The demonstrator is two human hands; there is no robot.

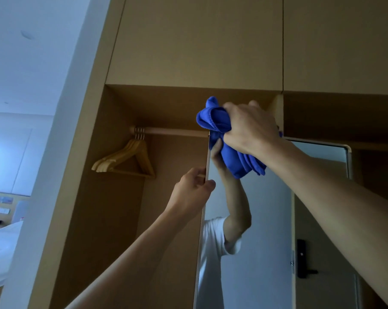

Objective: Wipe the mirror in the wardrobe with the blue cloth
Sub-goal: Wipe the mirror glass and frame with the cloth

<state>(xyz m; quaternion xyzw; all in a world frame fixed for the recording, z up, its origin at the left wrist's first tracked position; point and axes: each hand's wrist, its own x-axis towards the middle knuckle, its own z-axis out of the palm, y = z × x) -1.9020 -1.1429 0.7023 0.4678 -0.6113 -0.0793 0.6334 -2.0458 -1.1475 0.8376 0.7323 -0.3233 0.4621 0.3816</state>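
Wardrobe point(104, 208) holds hangers point(126, 159) and mirror point(266, 219); right hand point(248, 128) grips blue cloth point(213, 121).

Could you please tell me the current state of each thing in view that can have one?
Blue fabric cloth: bunched up, against the mirror's upper left corner.
Tall rectangular wardrobe mirror: upright, its left edge held.
Right hand: grips the cloth.
Left hand: pinches the mirror's edge.
Light wooden clothes hangers: hanging empty on the rod.
Tan upper cupboard doors: closed.
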